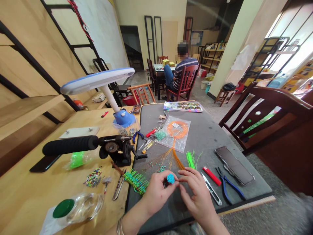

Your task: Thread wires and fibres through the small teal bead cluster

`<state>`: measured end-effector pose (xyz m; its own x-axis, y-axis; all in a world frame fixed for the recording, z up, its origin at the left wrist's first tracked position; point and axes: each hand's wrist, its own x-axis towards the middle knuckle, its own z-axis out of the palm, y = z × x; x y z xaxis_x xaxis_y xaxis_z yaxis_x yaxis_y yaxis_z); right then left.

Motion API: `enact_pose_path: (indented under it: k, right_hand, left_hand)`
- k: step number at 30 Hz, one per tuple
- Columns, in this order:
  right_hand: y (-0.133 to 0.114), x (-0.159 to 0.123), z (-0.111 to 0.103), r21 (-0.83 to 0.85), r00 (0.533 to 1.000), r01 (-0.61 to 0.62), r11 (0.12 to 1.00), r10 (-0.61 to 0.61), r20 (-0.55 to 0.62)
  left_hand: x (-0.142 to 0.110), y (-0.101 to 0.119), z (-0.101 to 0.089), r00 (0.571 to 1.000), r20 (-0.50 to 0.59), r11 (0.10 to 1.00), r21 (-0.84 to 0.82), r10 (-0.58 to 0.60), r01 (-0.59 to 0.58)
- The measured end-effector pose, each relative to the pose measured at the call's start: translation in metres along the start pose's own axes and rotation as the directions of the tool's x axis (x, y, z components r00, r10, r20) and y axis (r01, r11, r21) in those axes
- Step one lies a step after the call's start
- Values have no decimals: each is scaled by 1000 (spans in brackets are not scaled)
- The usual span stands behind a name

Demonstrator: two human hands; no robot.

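Observation:
My left hand [156, 192] is closed around a small turquoise beaded ball [170, 178], which it holds up just above the grey mat [207, 143]. My right hand [195, 192] meets it from the right with fingertips pinched close to the ball; what they pinch is too small to make out. Orange strands [176, 160] and bright green strands [190, 160] lie just beyond my hands. A bundle of green and turquoise beaded wires [135, 181] lies to the left of my left hand.
A red lighter [211, 175], thread snips [211, 192], blue pliers [230, 187] and a phone [234, 164] lie to the right. A black clamp tool [117, 150], a blue lamp [107, 88], loose beads [93, 178] and a green-lidded jar [75, 209] are on the left. A person sits at a far table [181, 70].

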<state>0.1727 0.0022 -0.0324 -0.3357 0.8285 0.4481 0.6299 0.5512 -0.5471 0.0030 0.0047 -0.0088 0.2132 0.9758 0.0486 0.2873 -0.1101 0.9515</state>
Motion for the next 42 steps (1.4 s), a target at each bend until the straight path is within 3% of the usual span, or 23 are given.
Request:
enact_pose_path:
  k: [5,23,34,42]
  right_hand:
    - [2,0,3,48,1000,-18,999,18,13]
    - [2,0,5,166,991,-128,978,131,-7]
    - [-3,3,3,130,995,-94,987,98,-26]
    - [0,3,1,89,999,-49,995,48,11]
  left_hand:
    - [0,-3,1,998,25,990,-127,-65,68]
    - [0,-10,-1,993,31,970,-209,-118,121]
    - [1,-7,0,1000,-8,999,41,28,-27]
    - [0,-7,-1,993,-34,986,125,112,-107]
